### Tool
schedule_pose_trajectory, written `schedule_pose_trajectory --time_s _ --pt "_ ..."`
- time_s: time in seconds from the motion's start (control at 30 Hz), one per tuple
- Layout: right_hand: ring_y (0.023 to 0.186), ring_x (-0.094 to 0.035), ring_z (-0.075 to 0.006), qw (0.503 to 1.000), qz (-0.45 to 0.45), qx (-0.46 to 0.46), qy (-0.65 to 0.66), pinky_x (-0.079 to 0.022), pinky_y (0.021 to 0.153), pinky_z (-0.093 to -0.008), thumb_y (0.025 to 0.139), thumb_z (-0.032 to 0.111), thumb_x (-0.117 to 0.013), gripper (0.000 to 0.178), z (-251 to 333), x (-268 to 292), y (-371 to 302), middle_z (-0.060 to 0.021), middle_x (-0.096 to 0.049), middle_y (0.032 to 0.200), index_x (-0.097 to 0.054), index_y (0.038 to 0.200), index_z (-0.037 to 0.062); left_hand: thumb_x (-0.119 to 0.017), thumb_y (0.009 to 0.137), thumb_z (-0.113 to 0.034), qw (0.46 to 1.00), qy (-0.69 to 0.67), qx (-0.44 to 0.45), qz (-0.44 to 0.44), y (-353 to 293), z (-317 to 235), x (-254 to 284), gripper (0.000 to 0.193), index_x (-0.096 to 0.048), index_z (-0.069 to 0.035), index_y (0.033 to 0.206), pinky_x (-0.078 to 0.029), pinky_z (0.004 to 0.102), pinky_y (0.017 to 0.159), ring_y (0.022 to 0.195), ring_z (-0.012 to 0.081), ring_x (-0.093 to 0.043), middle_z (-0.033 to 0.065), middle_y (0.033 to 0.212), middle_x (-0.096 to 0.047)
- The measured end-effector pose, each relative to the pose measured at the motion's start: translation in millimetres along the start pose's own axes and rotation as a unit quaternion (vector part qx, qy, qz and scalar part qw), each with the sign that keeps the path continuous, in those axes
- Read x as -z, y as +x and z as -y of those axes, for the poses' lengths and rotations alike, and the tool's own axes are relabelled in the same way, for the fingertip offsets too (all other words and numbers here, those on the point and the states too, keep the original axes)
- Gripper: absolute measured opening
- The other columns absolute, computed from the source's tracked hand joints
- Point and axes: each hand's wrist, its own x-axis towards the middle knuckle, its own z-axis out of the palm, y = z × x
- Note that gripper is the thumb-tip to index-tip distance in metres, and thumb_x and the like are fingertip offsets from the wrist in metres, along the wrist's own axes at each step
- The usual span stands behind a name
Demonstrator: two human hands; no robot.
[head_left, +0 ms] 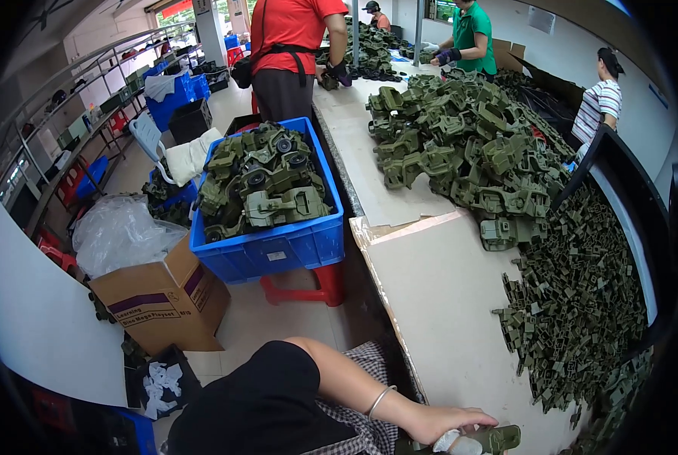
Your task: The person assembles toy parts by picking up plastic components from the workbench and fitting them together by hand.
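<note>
My left hand [437, 424], with a bangle on the wrist, reaches in at the bottom edge over the near side of the table. Its fingers are closed round a dark green plastic toy vehicle part [503, 437], partly cut off by the frame. White wrapping [446, 440] shows on a digit beside the part. My right hand is not visible. To the right of the held part spreads a heap of small green plastic pieces [574, 296]. Farther up the table lies a big pile of green toy vehicle bodies [468, 144].
A blue crate [267, 256] of toy vehicles, some with black wheels, stands on a red stool [327, 287] left of the table [445, 288]. Nearby are a cardboard box [164, 299] with clear plastic and a black bin [176, 360]. Co-workers in red [293, 38], green [471, 34] and stripes [598, 106] stand farther off.
</note>
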Motion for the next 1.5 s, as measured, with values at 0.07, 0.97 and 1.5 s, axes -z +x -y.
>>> schedule_pose_trajectory --time_s 0.07,0.97,1.5 --pt "0.101 -0.05 -0.0269 1.0 -0.004 -0.014 0.027 -0.037 0.089 -0.0389 0.081 0.021 -0.061 0.048 7.8 -7.8 9.3 -0.0183 -0.05 0.113 -0.043 0.119 -0.0029 -0.072 0.067 -0.035 0.991 0.024 0.1 0.088 9.5 -25.7 8.2 0.076 -0.038 0.003 0.124 -0.038 0.0381 0.091 0.109 0.0264 -0.046 0.0176 0.122 -0.045" --pt "0.09 -0.051 -0.0307 0.902 -0.014 0.067 -0.426 -0.045 0.072 -0.0402 0.07 0.014 -0.065 0.037 -22.0 3.1 123.5 -0.0129 -0.052 0.097 -0.054 0.103 0.0016 -0.036 0.082 -0.064 0.807 -0.43 0.402 -0.042 -38.2 -24.8 71.1 0.074 -0.041 -0.002 0.123 -0.048 0.0407 0.084 0.091 0.0267 -0.06 0.0196 0.105 -0.056" --pt "0.069 -0.062 -0.0287 0.974 0.211 -0.069 -0.034 -0.048 0.062 -0.0301 0.072 0.0 -0.059 0.022 26.7 -4.6 66.9 -0.0161 -0.062 0.081 -0.058 0.094 -0.0008 -0.035 0.088 -0.055 0.824 -0.384 0.415 -0.035 -12.4 -31.8 78.5 0.064 -0.044 0.001 0.118 -0.05 0.0357 0.079 0.088 0.0242 -0.059 0.0169 0.098 -0.058"
